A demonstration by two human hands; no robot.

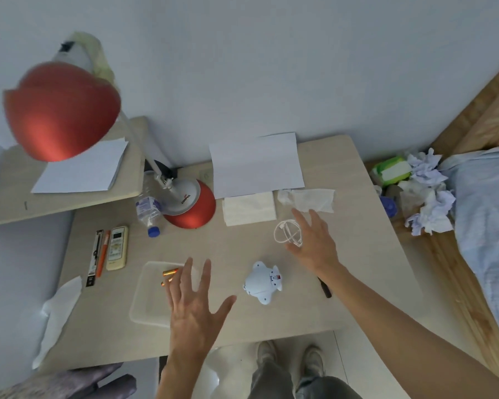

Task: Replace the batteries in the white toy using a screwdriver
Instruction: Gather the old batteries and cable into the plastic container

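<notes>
My right hand (314, 243) is hovering spread and empty beyond the white toy (262, 282), which is lying between it and my equally empty left hand (196, 306). I'm judging that grasping the screwdriver (325, 288) beside my forearm comes next.

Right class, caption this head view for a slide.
Open left hand and right hand hover over a desk, white toy between them, batteries in a clear tray.
</notes>
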